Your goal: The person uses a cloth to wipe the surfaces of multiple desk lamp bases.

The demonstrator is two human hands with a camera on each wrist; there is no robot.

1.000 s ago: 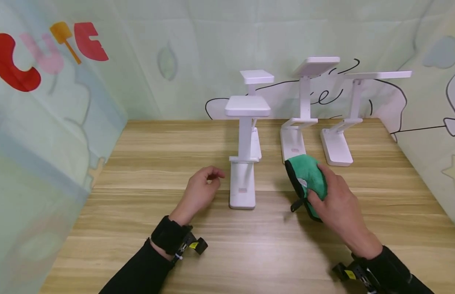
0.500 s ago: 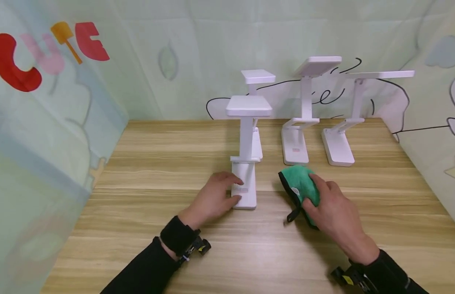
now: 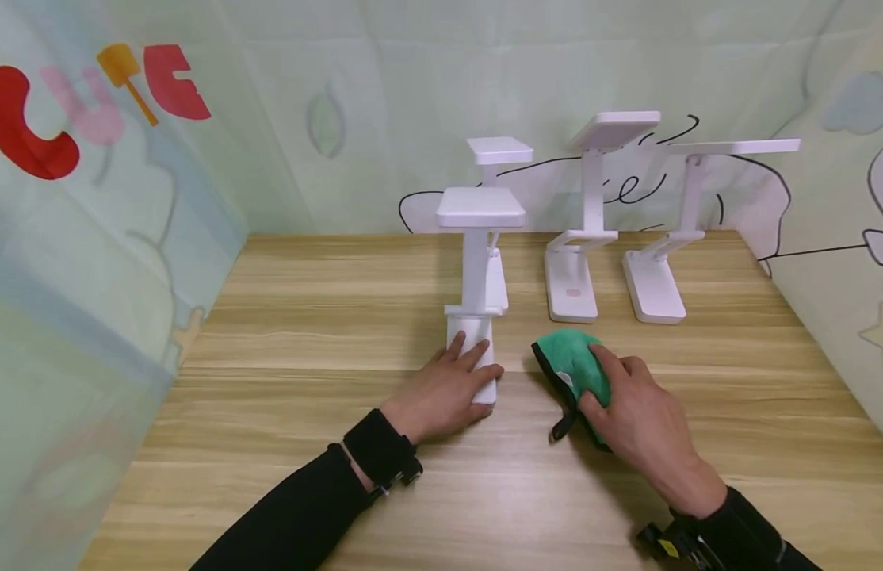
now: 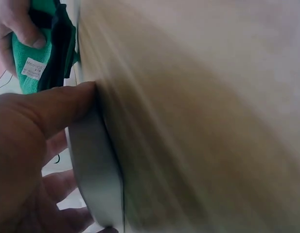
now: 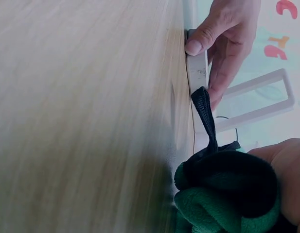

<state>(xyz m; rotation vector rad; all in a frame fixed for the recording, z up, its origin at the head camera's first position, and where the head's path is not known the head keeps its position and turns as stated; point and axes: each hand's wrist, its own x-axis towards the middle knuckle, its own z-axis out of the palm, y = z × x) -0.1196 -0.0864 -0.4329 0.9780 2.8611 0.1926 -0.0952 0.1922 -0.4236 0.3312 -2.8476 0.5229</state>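
Observation:
A white folding phone stand (image 3: 482, 208) stands upright near the middle of the table in the head view. My left hand (image 3: 441, 394) lies across its base with fingers spread over the top. In the left wrist view, the thumb presses one edge of the base (image 4: 94, 167) and a fingertip reaches the opposite side. To the right, my right hand (image 3: 644, 416) grips a bunched green cleaning cloth (image 3: 571, 361) with black edging, a hanging black loop (image 3: 563, 426) and a small white label (image 4: 34, 68). The cloth is apart from the stand.
Another white stand (image 3: 500, 149) is partly hidden behind the front one. Two more, a middle stand (image 3: 594, 186) and a right stand (image 3: 689, 190), stand farther back. A printed curtain (image 3: 327, 71) rises behind the wooden table (image 3: 306, 317).
My left hand has moved right from beside the stand onto its base. My right hand has drawn the cloth nearer and slightly left, away from the middle stand. The stands keep their places.

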